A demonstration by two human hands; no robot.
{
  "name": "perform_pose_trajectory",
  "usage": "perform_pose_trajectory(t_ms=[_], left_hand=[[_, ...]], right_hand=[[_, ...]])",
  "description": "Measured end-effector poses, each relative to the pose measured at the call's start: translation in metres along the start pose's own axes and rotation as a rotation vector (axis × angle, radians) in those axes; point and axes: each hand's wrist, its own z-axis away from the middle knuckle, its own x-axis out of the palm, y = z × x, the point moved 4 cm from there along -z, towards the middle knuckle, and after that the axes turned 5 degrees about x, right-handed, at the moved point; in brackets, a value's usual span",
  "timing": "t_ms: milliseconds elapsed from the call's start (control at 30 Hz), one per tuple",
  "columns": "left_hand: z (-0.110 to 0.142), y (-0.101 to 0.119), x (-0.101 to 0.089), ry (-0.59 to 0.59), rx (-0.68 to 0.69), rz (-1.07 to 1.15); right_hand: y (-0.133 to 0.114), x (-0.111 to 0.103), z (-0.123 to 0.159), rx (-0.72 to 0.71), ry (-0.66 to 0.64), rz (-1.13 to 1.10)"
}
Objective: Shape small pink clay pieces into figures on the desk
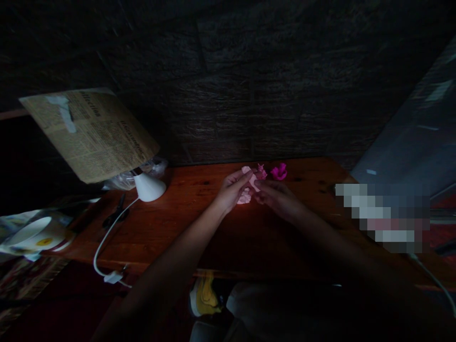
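Over the far middle of the wooden table, my left hand and my right hand are close together. Both pinch a pale pink strip that looks like soft paper, thumbs on top of it. Another pale pink crumpled piece shows just below the strip; whether it is joined to it I cannot tell. Beyond my fingers sits a small frilly pink piece. A bright magenta petal-like piece lies to its right. Dim light hides part of my right fingers.
A lamp with a newsprint shade and white base stands left on the table. Its white cord hangs over the front edge. Dark scissors lie beside it. A dark block wall rises behind.
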Motion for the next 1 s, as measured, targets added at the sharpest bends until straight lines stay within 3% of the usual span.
perform_pose_trajectory(t_ms=[167, 400, 667, 800, 1000], left_hand=[[0.000, 0.002, -0.002, 0.055, -0.066, 0.060], [0.003, 0.001, 0.003, -0.086, -0.052, 0.069], [0.002, -0.005, 0.006, -0.119, -0.068, 0.077], [0.001, -0.007, 0.002, -0.092, -0.065, 0.020], [0.000, -0.003, -0.002, -0.037, -0.055, -0.006]], right_hand=[[0.007, 0.004, 0.001, 0.112, -0.109, 0.042], [0.000, 0.007, 0.005, -0.079, -0.131, 0.386], [-0.006, 0.003, 0.007, -0.271, 0.005, 0.648], [-0.008, 0.000, 0.007, -0.273, 0.097, 0.654], [-0.004, 0.003, 0.004, -0.106, 0.005, 0.361]])
